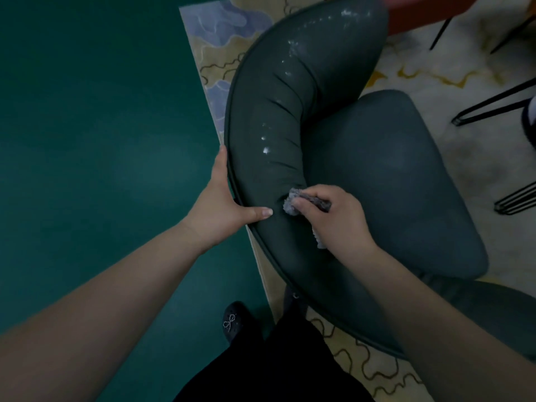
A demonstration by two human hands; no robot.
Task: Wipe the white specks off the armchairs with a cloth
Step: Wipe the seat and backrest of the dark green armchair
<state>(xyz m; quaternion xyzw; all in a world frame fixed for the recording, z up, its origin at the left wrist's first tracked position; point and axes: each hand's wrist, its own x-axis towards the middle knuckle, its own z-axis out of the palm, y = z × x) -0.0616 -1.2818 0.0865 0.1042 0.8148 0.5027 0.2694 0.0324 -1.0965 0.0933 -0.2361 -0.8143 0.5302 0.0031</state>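
- The dark green armchair (377, 175) stands on a patterned rug (220, 42), its curved padded back running from the top of the view down to the person's hands.
- White specks (265, 150) dot that padded back: a few small ones partway up, above the hands, and a denser scatter near the far top end.
- The right hand (333, 216) grips a crumpled grey cloth (293, 203), fingers curled round it, thumb pinching the bunched end against the inner face of the chair back, just where it meets the seat cushion.
- A bit of the cloth also pokes out under the heel of that hand.
- The cloth sits below the nearest specks, not touching them.
- The left hand (220, 207) braces the outer rim of the chair back: thumb lying flat across the top towards the cloth, fingers straight and together along the outer edge.
- Thumb tip and cloth are near each other but apart.
- A dark shoe (232, 322) stands on the green floor (87, 140) at the rug's edge.
- Thin black metal legs (493, 107) of other furniture show on the right.
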